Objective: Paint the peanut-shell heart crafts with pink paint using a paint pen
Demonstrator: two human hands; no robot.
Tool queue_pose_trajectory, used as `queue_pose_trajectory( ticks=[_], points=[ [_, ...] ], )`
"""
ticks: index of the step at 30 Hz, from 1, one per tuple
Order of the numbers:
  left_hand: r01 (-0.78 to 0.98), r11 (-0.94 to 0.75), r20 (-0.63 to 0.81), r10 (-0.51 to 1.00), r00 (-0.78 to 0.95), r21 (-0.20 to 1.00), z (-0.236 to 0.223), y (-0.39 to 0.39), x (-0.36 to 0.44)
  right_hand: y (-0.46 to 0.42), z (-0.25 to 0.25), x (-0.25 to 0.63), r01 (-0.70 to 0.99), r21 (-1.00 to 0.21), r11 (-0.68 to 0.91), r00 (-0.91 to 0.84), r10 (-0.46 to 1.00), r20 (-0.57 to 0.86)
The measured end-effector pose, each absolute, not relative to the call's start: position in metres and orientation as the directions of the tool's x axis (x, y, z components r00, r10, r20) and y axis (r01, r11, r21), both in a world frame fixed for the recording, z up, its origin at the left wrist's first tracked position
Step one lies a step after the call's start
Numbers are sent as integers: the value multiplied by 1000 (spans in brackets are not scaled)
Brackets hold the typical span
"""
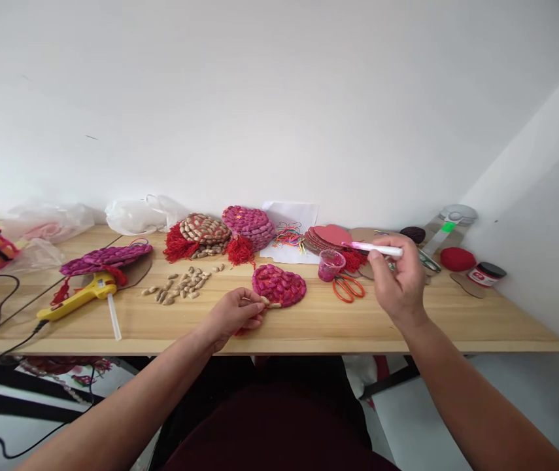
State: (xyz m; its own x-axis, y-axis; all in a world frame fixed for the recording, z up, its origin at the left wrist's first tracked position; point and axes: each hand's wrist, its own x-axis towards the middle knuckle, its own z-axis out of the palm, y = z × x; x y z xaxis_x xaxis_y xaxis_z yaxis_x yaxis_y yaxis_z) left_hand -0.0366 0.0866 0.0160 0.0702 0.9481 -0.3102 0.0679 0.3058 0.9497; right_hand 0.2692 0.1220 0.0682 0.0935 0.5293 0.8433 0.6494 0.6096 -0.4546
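A round disc covered with peanuts painted magenta lies on the table, with a few pale unpainted peanuts at its lower edge. My left hand pinches the disc's lower left edge, its fingers closed; a bit of red tassel shows below them. Raised to the right, my right hand grips a white paintbrush whose tip is pink and points left. Beneath the brush tip stands a small clear cup of magenta paint. Orange-handled scissors lie beside the cup.
Loose peanuts are scattered left of my left hand. A yellow glue gun with its cord lies farther left. Behind are stacked peanut discs, red cardboard circles and colourful strings. Red yarn and a jar stand right.
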Motion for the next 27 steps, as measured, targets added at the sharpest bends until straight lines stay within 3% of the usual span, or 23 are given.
queue_pose_trajectory(
  ticks=[3,12,18,23,27],
  points=[
    [-143,396,-389,918,74,907,16,84,-38,137,72,279,663,-533,526,105,639,762],
    [-443,540,-538,830,144,716,17,85,-40,161,58,264,778,-486,398,45,736,675],
    [-403,667,-590,744,314,627,15,91,-35,178,53,259,836,-454,308,37,795,606],
    [-338,670,-524,734,431,660,6,102,-36,181,48,257,884,-396,249,33,812,583],
    [-271,666,-537,731,421,695,2,109,-35,183,43,255,906,-360,223,19,828,560]
  ],
)
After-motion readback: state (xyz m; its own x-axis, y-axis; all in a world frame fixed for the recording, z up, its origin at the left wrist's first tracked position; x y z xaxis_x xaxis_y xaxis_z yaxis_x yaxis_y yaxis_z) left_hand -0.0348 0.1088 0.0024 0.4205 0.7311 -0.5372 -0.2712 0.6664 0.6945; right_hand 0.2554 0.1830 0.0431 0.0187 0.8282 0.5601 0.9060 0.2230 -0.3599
